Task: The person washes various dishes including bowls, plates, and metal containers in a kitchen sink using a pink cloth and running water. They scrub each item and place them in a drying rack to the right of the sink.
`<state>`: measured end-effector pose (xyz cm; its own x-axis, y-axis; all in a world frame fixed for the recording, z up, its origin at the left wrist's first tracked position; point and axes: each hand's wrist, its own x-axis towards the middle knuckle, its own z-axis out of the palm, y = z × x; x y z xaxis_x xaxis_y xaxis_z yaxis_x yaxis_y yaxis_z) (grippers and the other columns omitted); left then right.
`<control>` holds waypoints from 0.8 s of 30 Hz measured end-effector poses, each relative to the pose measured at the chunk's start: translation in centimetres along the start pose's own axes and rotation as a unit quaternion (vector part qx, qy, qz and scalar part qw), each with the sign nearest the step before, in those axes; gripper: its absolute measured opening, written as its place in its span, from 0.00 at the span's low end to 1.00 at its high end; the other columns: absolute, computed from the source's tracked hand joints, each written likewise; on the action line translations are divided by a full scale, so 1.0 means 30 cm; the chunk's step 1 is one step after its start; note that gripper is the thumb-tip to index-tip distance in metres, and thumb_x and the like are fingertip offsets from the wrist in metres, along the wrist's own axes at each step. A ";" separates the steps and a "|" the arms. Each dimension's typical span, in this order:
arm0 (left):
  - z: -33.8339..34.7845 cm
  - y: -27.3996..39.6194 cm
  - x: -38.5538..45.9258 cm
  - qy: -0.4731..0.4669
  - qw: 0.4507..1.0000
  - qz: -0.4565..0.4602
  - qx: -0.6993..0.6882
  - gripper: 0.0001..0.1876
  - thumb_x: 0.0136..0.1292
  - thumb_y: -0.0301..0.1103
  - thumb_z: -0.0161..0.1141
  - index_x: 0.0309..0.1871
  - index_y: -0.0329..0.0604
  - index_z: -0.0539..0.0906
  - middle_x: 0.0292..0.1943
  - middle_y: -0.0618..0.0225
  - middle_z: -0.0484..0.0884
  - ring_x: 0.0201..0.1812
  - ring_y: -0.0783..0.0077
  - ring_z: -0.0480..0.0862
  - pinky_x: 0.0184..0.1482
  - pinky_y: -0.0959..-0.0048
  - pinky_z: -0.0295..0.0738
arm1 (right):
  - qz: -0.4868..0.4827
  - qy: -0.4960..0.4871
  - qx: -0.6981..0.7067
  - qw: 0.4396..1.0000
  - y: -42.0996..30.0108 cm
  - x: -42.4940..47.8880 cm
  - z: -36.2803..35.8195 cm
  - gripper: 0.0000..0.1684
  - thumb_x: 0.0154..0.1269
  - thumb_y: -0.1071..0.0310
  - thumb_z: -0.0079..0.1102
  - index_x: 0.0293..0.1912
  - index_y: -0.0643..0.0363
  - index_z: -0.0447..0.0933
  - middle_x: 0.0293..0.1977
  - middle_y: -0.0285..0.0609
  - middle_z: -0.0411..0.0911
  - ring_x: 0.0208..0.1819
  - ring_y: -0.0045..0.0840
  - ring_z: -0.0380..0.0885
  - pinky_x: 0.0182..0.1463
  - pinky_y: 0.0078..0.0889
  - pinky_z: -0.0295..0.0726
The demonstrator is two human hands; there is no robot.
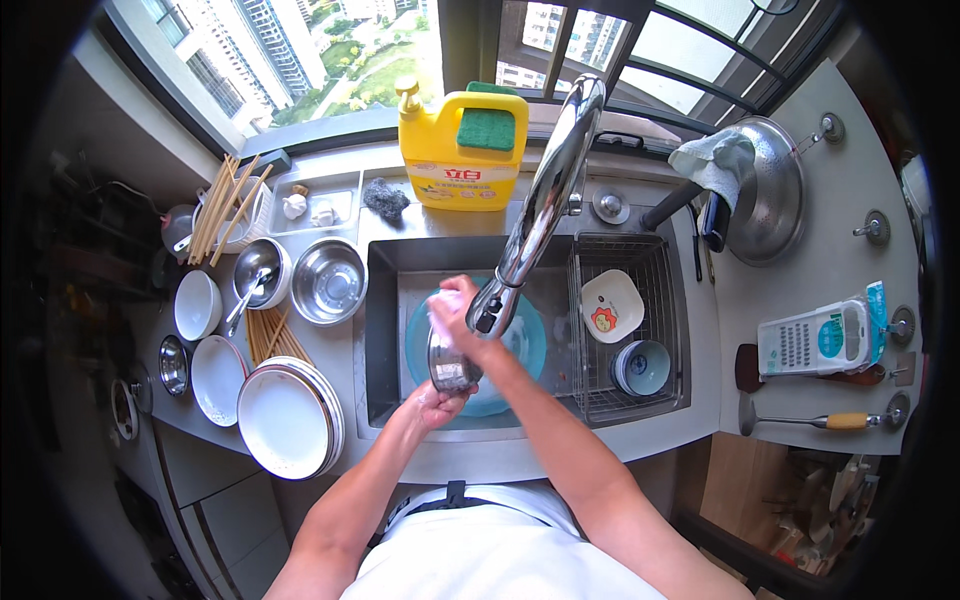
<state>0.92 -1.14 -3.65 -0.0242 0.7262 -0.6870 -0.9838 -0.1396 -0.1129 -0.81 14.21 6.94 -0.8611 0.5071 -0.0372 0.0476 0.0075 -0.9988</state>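
A stainless steel bowl [448,370] is tilted on its side over a translucent teal basin [534,337] in the sink [480,262]. My left hand [438,405] grips the bowl's near lower side. At its far side, my right hand [466,330] presses a pale pink cloth or sponge [445,306] against it; blur hides which of the two it is. The chrome faucet [536,202] arches above and covers part of my right hand. Inside the sink's right end, a wire rack [592,401] holds a square cartoon dish [613,306] and small stacked bowls [646,367].
Stacked plates [283,424], chopsticks [274,339] and steel bowls [330,281] crowd the left counter. Behind the sink stand a yellow detergent jug [461,180] with a green sponge [486,130] and a steel wool scourer [385,199]. To the right are a pan [772,202] and a grater [814,337].
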 end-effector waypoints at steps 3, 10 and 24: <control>0.161 -0.019 -0.093 0.037 0.999 0.013 -0.012 0.08 0.66 0.24 0.50 0.44 0.28 0.76 0.30 0.47 0.78 0.12 0.85 0.61 0.10 0.88 0.53 | -0.044 0.017 -0.039 0.998 0.264 -0.012 -0.120 0.13 0.60 0.68 0.62 0.44 0.61 0.73 0.33 0.45 0.78 0.37 0.34 0.79 0.41 0.33 0.77; 0.121 0.020 -0.060 -0.010 0.993 0.120 0.003 0.09 0.67 0.31 0.56 0.46 0.40 0.81 0.35 0.62 0.83 0.28 0.74 0.83 0.27 0.74 0.81 | -0.018 0.102 -0.046 0.994 -0.009 -0.354 -0.002 0.17 0.71 0.65 0.52 0.54 0.63 0.70 0.57 0.51 0.72 0.59 0.41 0.71 0.61 0.35 0.69; 0.223 0.001 -0.214 0.126 0.924 0.185 0.309 0.19 0.61 0.20 0.48 0.56 0.41 0.68 0.25 0.66 0.73 0.14 0.82 0.62 0.14 0.80 0.51 | 0.271 -0.068 0.355 0.892 0.025 -0.059 -0.073 0.17 0.67 0.56 0.49 0.39 0.61 0.78 0.31 0.47 0.81 0.30 0.33 0.82 0.34 0.37 0.82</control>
<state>-0.16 -1.29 5.56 -0.4142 0.5147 -0.7507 -0.8318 0.1207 0.5418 1.86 15.21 6.33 -0.8649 0.1606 -0.4755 0.1844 -0.7794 -0.5987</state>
